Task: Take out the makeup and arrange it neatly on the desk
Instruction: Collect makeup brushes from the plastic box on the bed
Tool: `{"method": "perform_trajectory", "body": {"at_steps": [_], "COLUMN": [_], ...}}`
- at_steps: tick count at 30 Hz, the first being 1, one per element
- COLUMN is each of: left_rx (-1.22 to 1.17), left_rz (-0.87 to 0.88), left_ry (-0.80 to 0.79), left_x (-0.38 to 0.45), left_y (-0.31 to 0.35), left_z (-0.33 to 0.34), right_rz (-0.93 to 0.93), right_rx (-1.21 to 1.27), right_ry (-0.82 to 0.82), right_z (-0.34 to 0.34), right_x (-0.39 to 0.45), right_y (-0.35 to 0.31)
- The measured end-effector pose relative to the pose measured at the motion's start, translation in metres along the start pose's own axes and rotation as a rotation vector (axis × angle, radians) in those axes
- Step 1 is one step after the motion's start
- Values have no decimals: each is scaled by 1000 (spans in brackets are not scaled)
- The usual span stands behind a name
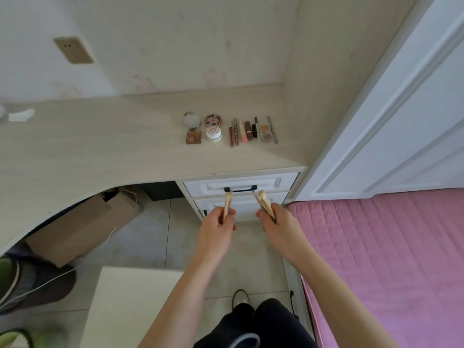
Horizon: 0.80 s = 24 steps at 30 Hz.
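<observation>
both hands clamped brushes: the left hand (pixel 218 223) one bunch (pixel 228 202), the right hand (pixel 275 222) another (pixel 263 200), long axes pointing toward the bench (pixel 100 151), whose makeup row (pixel 251 130) lay ahead, slightly nearer the right.

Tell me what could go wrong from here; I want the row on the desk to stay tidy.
Each hand, left hand and right hand, grips several makeup brushes at once, so one could slip to the floor. The free desk strip right of the metal tool is narrow; brushes laid there might knock the lip products askew.
</observation>
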<state>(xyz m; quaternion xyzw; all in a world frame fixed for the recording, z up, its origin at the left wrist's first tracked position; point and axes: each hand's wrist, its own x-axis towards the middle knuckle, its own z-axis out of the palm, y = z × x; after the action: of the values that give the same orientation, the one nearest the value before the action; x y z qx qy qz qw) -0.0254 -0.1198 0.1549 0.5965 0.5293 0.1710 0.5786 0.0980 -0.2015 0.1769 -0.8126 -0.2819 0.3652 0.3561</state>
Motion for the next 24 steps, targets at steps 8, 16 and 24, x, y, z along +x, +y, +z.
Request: {"method": "perform_trajectory", "body": {"at_steps": [8,16,24], "left_rx": [-16,8,-112], "left_rz": [-66,-99,-154], "left_ry": [-36,-20,-41], "left_x": [72,167,245], "left_y": [19,79,128], "left_z": [27,66,100], "right_rz": [29,-30,-14], "right_rx": [-1,-71,-167], "right_ry": [-31,-75,-30], "right_z": [-15,-52,-91], "right_x": [83,190,278], "right_y": [-14,-47,-67]}}
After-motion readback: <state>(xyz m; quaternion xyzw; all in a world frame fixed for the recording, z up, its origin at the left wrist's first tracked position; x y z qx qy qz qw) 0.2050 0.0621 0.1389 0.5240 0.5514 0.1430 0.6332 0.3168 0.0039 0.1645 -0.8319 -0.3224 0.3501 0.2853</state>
